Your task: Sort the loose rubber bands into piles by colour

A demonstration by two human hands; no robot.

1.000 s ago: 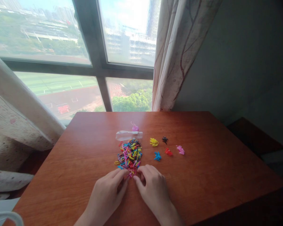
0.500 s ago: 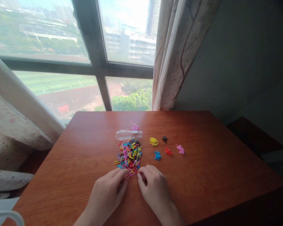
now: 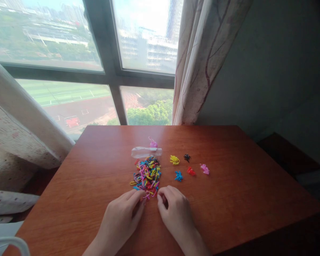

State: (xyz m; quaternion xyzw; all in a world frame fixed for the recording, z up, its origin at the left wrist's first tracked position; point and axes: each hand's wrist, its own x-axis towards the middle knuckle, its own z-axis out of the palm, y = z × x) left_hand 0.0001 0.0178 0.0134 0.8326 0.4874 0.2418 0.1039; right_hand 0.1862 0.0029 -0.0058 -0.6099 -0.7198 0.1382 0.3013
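A loose pile of small rubber bands [image 3: 149,174] in mixed colours lies in front of my hands. At its near edge my left hand [image 3: 124,215] is closed in a pinch, with a pink rubber band [image 3: 147,196] at the fingertips. My right hand [image 3: 176,209] rests just right of the pile's near end, thumb and fingers curled together; what they hold, if anything, is hidden. To the right lie little single-colour heaps: yellow bands [image 3: 174,160], black bands [image 3: 187,157], blue bands [image 3: 178,176], red bands [image 3: 191,171] and pink bands [image 3: 204,169].
Behind the pile a clear plastic container [image 3: 142,153] lies on its side, with a pink round piece [image 3: 153,144] beyond it. The brown wooden table [image 3: 237,199] reaches to the window [image 3: 146,103]. A white curved tube-like thing [image 3: 10,241] shows at lower left.
My right hand has shifted slightly right, away from the pile's near edge. My left hand stays almost where it was. The view has moved a little.
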